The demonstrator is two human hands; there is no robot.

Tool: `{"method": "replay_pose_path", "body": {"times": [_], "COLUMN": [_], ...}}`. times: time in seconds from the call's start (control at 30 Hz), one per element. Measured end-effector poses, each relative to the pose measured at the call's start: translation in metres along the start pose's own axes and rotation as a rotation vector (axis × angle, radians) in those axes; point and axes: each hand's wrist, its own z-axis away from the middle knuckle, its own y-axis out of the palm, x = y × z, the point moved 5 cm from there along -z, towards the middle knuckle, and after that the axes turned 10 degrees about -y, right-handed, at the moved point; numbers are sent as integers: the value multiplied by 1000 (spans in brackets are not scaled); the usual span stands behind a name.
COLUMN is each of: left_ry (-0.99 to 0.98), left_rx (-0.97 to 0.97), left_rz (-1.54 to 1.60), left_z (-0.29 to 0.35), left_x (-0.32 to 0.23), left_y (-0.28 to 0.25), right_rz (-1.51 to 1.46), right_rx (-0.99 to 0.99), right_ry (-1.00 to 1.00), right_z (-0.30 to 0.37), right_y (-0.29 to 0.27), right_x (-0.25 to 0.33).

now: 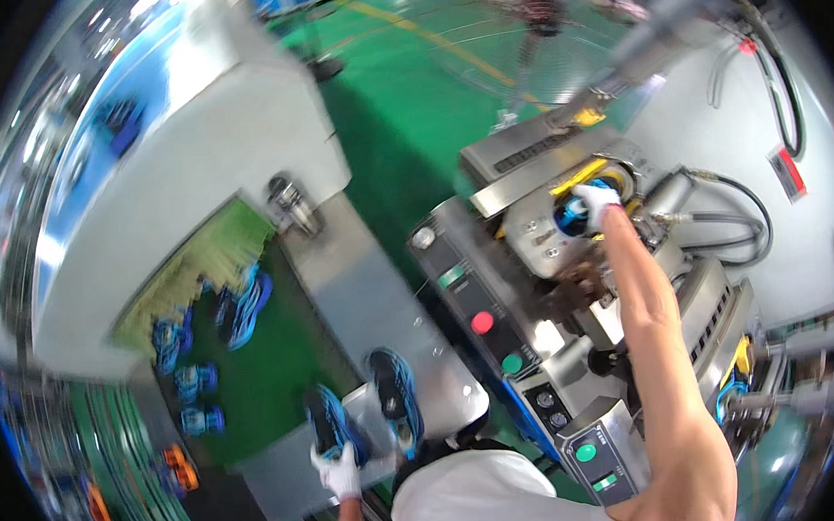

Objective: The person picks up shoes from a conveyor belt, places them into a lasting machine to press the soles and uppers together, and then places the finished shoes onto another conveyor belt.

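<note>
Between the hands (337, 472), control panel (472, 300)

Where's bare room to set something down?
Bare: the metal ledge between the silver fitting and the unheld front shoe; the green surface between its leftmost blue items and the shoe in the left hand. Crowded: that surface's left edge, the machine around the right hand.

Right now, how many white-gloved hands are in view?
2: the left hand, at the near end of a black-and-blue shoe; the right hand, at a blurred blue item on the silver metal machine. Others may be hidden.
</note>
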Motion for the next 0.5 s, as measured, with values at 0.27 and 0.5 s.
{"method": "replay_pose_path", "body": {"times": [0.27, 0.5], "left_ry": [57, 85], "left_rx": [184, 496], "left_rz": [-292, -103], "left_z": [-31, -61], "left_x": [-1, -8], "left_y": [9, -1], "right_rz": [-16, 966], "right_rx": [31, 246], "right_ry": [-735, -672], "right_z": [397, 433], "right_y": [69, 156], "right_x": [53, -47]}}
